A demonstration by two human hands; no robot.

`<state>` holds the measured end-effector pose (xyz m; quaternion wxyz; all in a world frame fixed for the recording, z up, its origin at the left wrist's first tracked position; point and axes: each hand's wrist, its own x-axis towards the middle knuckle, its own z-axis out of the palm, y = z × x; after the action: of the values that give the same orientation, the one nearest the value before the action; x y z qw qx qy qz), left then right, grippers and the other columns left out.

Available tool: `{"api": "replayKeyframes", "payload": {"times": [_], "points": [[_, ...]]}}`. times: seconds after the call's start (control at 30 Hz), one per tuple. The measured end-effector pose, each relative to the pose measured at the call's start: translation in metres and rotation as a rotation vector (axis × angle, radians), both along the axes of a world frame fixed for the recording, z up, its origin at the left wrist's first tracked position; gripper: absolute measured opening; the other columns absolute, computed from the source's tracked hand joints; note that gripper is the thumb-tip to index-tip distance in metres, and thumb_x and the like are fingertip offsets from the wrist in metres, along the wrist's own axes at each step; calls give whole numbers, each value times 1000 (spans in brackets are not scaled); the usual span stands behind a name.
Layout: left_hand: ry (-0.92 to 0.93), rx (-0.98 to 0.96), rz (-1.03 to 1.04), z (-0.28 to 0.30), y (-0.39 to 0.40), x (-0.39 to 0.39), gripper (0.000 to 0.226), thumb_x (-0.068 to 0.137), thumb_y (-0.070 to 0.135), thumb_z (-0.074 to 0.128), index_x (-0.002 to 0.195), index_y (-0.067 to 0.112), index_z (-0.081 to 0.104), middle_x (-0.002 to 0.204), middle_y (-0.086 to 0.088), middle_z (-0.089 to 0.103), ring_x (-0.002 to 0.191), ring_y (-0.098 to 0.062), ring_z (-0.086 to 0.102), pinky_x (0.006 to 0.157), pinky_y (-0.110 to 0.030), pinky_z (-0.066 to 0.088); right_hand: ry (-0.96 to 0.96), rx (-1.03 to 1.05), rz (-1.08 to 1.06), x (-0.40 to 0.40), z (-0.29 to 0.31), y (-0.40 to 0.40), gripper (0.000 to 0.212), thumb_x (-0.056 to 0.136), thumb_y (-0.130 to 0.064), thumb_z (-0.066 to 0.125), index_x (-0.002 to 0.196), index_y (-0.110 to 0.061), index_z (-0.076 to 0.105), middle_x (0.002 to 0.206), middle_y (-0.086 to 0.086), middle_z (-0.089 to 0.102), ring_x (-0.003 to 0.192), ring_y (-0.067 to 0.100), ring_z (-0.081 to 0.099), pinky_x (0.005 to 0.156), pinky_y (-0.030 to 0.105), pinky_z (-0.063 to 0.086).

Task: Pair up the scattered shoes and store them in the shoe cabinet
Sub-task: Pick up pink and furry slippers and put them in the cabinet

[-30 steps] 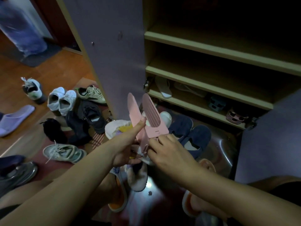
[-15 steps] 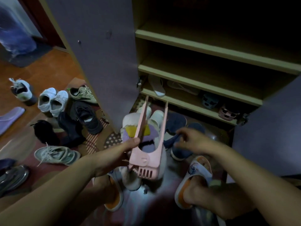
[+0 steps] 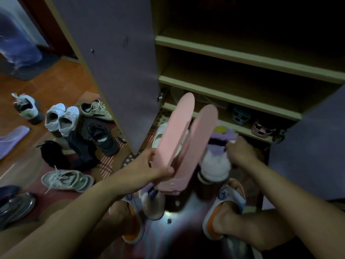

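Left hand: the left hand (image 3: pixel 149 165) is wrapped round the lower part of a pink rack (image 3: pixel 184 139), thumb laid across its near face.
Pink rack: held up in front of the cabinet (image 3: pixel 242 58), its two long plates tilted up and away, apart at the top and joined at the bottom.
Right hand: the right hand (image 3: pixel 240 152) is closed on a plush slipper (image 3: pixel 216 156), gripped at its purple upper edge; the fingertips are hidden behind it.
Plush slipper: white and purple, seen just right of the rack, below the bottom shelf.
Cabinet: doors are swung open; a pale sandal (image 3: pixel 177 94) is seen on the bottom shelf at left, a blue holder (image 3: pixel 240 114) and a pink holder (image 3: pixel 263 128) further right. The upper shelves are too dark to judge.
Floor, left: a white pair (image 3: pixel 61 118) is set side by side; black shoes (image 3: pixel 89 144) lie just beside it, a grey sneaker (image 3: pixel 67 180) nearer, a lone white sneaker (image 3: pixel 26 107) further left, a beige sneaker (image 3: pixel 97 111) by the door.
Feet: orange-soled slides (image 3: pixel 224 206) are worn.
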<state>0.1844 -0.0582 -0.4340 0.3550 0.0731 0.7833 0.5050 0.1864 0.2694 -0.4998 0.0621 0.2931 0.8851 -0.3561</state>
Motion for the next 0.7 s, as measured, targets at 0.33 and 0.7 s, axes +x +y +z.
{"api": "replayKeyframes", "payload": {"times": [0.33, 0.7], "points": [[388, -285, 376, -23, 21, 5, 99, 52, 79, 74, 124, 20, 42, 115, 0, 54, 104, -18, 59, 86, -36, 55, 636, -83, -476, -20, 87, -18, 41, 78, -25, 51, 119, -21, 50, 109, 1, 63, 96, 20, 59, 84, 33, 46], [575, -430, 381, -6, 54, 10, 99, 52, 82, 62, 122, 16, 39, 107, 4, 37, 116, -27, 51, 92, -44, 49, 745, -78, -596, -39, 103, -33, 43, 83, -19, 55, 125, -22, 50, 103, -3, 58, 97, 24, 62, 78, 27, 42]]}}
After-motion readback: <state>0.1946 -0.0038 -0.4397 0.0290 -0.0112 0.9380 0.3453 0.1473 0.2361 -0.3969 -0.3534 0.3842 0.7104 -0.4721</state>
